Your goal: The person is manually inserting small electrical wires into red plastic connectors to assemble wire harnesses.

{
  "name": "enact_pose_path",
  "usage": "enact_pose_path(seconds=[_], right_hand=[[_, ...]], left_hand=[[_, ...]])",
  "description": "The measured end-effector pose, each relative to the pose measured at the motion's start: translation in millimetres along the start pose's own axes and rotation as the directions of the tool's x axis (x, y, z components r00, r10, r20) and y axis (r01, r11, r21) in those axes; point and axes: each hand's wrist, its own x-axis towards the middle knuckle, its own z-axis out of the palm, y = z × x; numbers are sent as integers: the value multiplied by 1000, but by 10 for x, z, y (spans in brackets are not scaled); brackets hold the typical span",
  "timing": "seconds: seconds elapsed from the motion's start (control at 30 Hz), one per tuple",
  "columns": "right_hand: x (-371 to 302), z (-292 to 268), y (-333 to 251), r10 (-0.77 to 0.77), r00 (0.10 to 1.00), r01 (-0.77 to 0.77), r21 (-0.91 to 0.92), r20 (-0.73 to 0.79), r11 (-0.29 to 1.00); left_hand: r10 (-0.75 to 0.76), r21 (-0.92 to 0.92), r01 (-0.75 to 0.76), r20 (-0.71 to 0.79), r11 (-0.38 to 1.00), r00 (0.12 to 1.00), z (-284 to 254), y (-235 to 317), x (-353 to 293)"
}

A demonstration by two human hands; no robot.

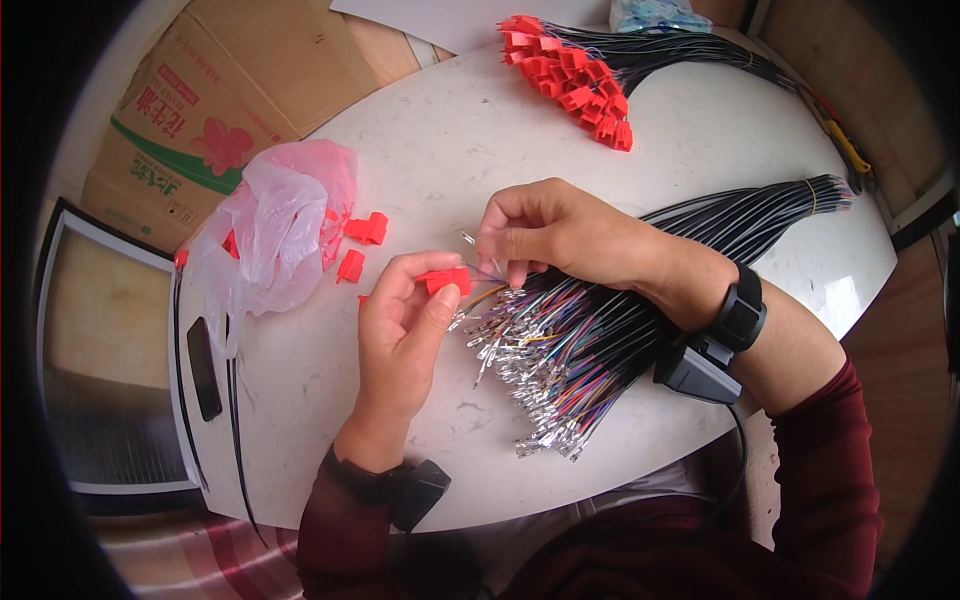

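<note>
Between the thumb and fingers of my left hand is a red plastic connector housing. Just to its right, my right hand pinches a thin wire with a silvery crimp terminal at its tip. Thin coloured wires run from near the housing toward my right fingers; whether any sits inside the housing I cannot tell. Beneath my right hand lies a thick bundle of black cables, its near left end fanned into coloured wires with bare metal terminals.
Loose red housings lie beside a translucent plastic bag at the left. A second cable bundle ends in many red housings at the far side. A dark phone rests near the left edge. A cardboard box stands behind; yellow-handled pliers lie far right.
</note>
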Motion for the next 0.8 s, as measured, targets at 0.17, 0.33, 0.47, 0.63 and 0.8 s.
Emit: enact_pose_path(seconds=[0.17, 0.33, 0.47, 0.63, 0.8], right_hand=[[3, -1, 7, -3, 1000, 3, 16, -29, 1000], [3, 17, -32, -29, 999, 29, 12, 14, 1000], [1, -7, 9, -19, 1000, 19, 2, 0, 1000], [8, 20, 12, -53, 999, 52, -64, -2, 997], [12, 9, 21, -68, 998, 68, -78, -5, 995]], left_hand=[[-28, 32, 29, -22, 999, 999, 3, 10, 5], [-17, 71, 21, -47, 997, 999, -26, 22, -13], [-3, 75, 7, -54, 997, 999, -10, -22, 10], [11, 99, -5, -59, 995, 998, -20, 0, 5], [9, 61, -6, -52, 998, 999, -30, -28, 4]])
